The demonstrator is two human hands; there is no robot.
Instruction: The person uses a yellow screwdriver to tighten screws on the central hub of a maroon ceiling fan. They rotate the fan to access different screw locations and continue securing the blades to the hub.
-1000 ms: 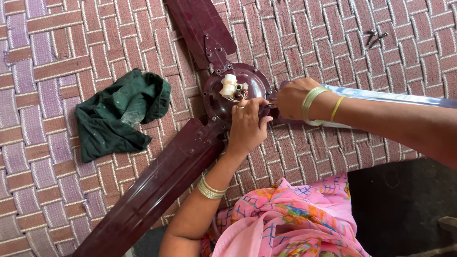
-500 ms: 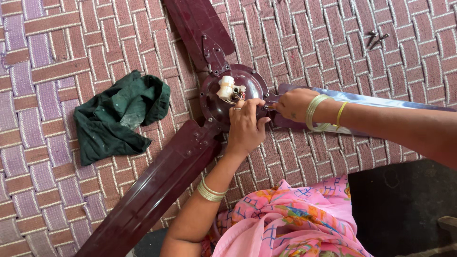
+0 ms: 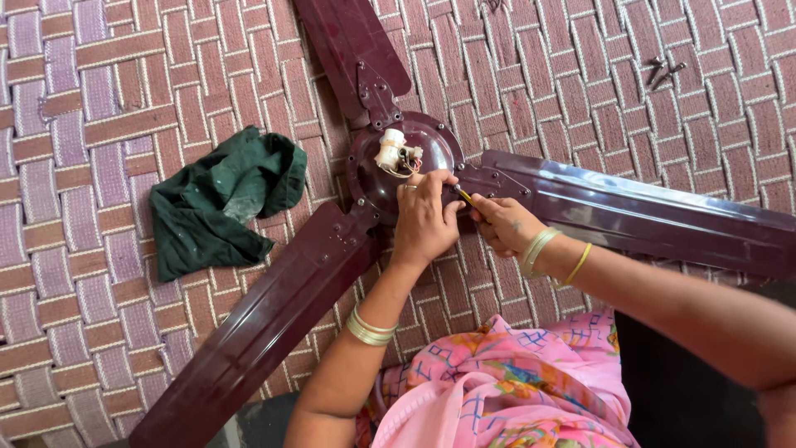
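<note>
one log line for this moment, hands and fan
left hand: resting on fan hub | right hand: holding thin tool at blade bracket | nearby: green cloth, loose screws

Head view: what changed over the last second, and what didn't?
The right hand slid back from the fan hub toward the body and now sits lower, beside the left hand, with a thin yellow-handled tool between them. The left hand stays pressed on the hub. The fan blades, green cloth and loose screws on the woven mat lie as before.
</note>
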